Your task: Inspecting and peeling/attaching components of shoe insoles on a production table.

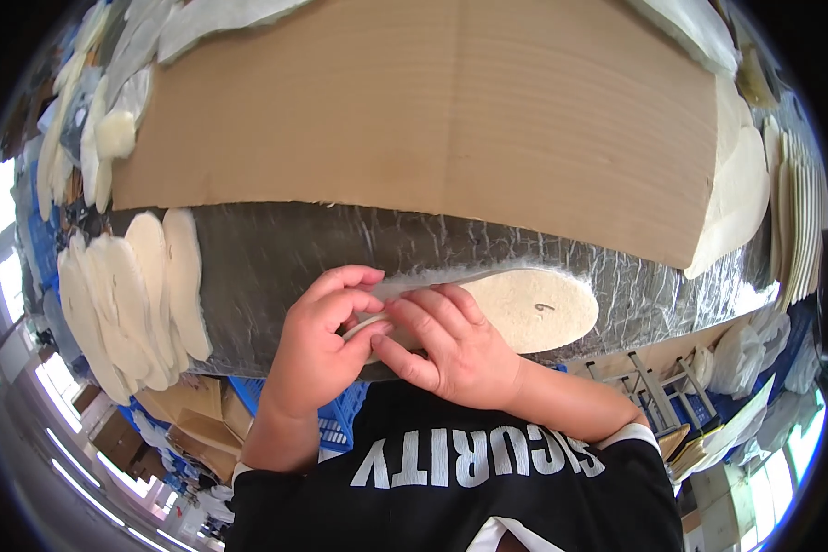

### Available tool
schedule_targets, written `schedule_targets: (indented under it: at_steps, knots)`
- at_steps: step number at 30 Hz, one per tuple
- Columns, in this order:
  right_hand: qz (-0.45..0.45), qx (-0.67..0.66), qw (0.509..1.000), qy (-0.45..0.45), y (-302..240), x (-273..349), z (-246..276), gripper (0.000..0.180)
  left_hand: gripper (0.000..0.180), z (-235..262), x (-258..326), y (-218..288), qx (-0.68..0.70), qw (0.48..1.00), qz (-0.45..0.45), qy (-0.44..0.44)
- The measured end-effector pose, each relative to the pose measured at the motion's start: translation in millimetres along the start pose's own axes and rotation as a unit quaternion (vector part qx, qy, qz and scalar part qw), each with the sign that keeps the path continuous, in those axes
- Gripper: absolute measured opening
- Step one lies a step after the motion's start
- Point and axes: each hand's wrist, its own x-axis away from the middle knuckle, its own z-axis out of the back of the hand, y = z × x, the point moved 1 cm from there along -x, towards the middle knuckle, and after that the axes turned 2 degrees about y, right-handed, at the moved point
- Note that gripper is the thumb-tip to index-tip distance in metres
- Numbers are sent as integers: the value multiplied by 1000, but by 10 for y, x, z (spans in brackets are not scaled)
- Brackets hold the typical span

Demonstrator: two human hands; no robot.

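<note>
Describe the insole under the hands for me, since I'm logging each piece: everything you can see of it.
The insole is a flat, cream-white, felt-like piece with a fuzzy edge and a rounded end pointing to the person's right. It lies flat on the grey, netted work surface, just below the cardboard sheet. A small dark mark sits near its rounded end. The left hand and right hand cover and pinch its other end, so that part is hidden.

Both forearms come up from the lower edge, bare below short black sleeves. Left hand is curled, thumb and fingers bent in a pinch. Right hand sits just beside it, fingertips pressed flat and touching the left thumb. Wrists angled inward.
</note>
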Motion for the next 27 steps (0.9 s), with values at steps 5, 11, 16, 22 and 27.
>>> schedule_targets:
  at_steps: [5, 11, 16, 22, 27]
  knots:
    - [-3, -26, 1000, -2, 39, -39, 24, 47, 16, 234, 160, -409, 121, 977, 65, 161]
    - [13, -27, 999, 14, 43, -92, 32, 60, 15, 117, 335, -627, 186, 949, 232, 107]
    - [0, -7, 1000, 15, 83, -71, 37, 68, 11, -20, 266, -696, 181, 959, 203, 73]
    - [-13, 5, 1000, -11, 59, -82, 23, 69, 11, -19, 278, -701, 94, 984, 128, 84]
    - [-18, 14, 1000, -9, 71, -114, 54, 67, 9, -60, 220, -696, 149, 975, 128, 102]
